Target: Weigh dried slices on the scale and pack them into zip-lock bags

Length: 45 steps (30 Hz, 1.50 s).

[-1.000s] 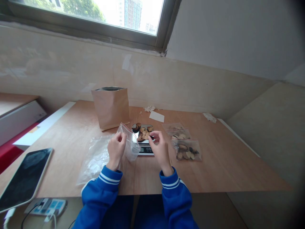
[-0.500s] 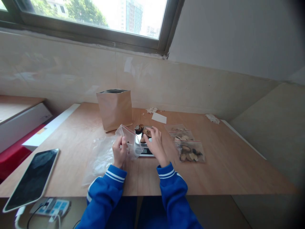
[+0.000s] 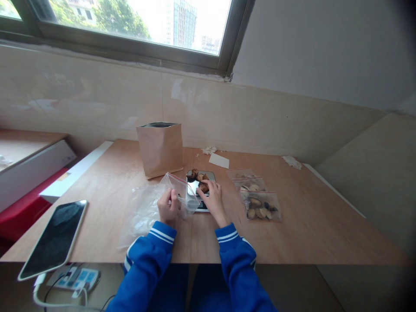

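Observation:
My left hand is closed on a clear zip bag, holding it tilted just left of a small digital scale. Several brown, dark-edged dried mushroom pieces lie on the scale's plate. Over the plate's right side, my right hand has its thumb and fingers around a dried mushroom piece. Part of the scale's display is hidden behind the bag and my right hand. A larger crumpled clear plastic bag lies under and left of my left hand.
Filled zip bags overlap to the right of the scale. An open brown paper bag stands behind on the left. A white card and crumpled tissue lie at the back. A tablet overhangs the front left edge, above a power strip.
My right fingers have come down and closed around a mushroom piece on the scale. The left hand still holds the zip bag. The view has shifted slightly.

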Tool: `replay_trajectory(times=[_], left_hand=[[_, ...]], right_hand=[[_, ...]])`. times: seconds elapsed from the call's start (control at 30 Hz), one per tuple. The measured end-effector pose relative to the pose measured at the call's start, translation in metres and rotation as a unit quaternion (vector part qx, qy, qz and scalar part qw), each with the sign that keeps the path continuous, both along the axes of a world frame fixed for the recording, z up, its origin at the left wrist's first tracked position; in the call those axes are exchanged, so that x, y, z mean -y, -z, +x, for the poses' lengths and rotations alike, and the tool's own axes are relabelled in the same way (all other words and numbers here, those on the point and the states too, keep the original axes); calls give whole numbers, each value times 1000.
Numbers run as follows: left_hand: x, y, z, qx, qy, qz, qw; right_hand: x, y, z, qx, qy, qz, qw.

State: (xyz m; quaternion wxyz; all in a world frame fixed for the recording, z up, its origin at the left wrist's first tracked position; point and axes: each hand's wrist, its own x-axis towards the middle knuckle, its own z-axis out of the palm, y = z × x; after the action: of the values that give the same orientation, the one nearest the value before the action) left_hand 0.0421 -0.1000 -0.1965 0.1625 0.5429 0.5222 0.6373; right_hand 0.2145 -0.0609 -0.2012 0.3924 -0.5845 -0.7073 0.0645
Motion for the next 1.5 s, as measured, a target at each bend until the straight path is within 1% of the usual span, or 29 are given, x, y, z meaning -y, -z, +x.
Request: replay_trajectory(times=[0.17,0.27,0.37,0.5,0.63,0.7,0.77,0.9,1.07,1.13,1.23,1.4,1.5], left_hand=[[-1,2,-2,-20,-24,0,1000],[-1,2,-2,-14,-20,-18,1000],[0,0,-1,-14,-28,-24,999],[0,-3,-1,-20,-35,-14,999],[-1,-1,-1,-19,-34,-11,999],[-1,1,-2,-22,-37,-10,999],[-2,3,-2,-25,-38,-11,999],[-3,4,-3,-28,-42,-16,999],[-2,1,-3,-21,-37,-28,999],[-2,0,-2,-19,-35,-29,999],[-1,-1,-1,-14,-31,-31,999],[-1,2,-2,-10,-25,-32,999],[-2,5,-3,-10,-25,-38,999]], right_hand=[[0,0,7,-32,-1,-9,999],[1,-3,12,-47,-3,-14,999],[1,-6,17,-76,-8,-7,997],[-2,-8,20,-127,-28,6,991],[-5,-12,19,-152,-39,19,987],[-5,-18,16,-148,-42,32,988],[-4,-29,11,-138,-45,50,988],[1,-55,-7,-121,-74,75,987],[12,-86,-24,-139,-115,83,980],[18,-95,-26,-115,-152,72,979],[25,-101,-27,-32,-225,43,973],[30,-98,-31,71,-293,7,953],[33,-97,-32,85,-316,-20,945]])
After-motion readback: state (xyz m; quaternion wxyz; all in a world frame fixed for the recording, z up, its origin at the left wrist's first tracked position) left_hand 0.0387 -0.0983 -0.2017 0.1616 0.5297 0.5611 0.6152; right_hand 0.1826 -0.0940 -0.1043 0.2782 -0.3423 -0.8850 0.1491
